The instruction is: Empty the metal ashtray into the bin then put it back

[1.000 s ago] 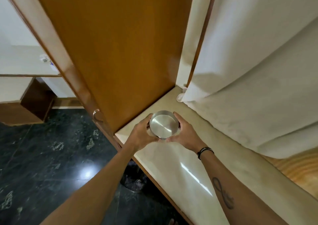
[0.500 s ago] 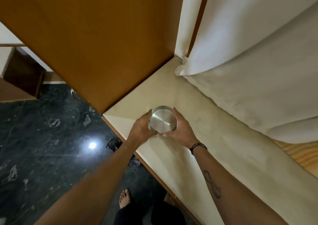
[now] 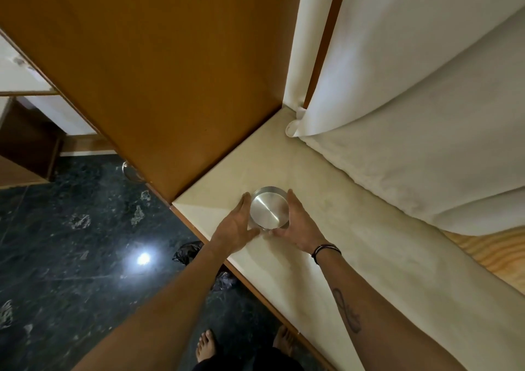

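A round metal ashtray point(image 3: 268, 211) with a shiny empty bottom sits low on the cream ledge point(image 3: 360, 254), near its left corner. My left hand point(image 3: 237, 228) presses against its left side and my right hand point(image 3: 298, 225) against its right side, fingers stretched along the rim and thumbs nearly meeting in front. Below the ledge edge, a black bin bag point(image 3: 187, 252) shows on the floor, mostly hidden behind my left forearm.
A tall brown wooden panel point(image 3: 170, 72) stands just left of the ledge. White curtain folds point(image 3: 412, 115) hang over its back and right. The dark polished floor point(image 3: 71, 257) lies to the left, with my bare feet point(image 3: 206, 345) at the bottom.
The ashtray has come down from mid-air onto the ledge. My fingers have straightened from a curled grip. The view has tilted further downwards.
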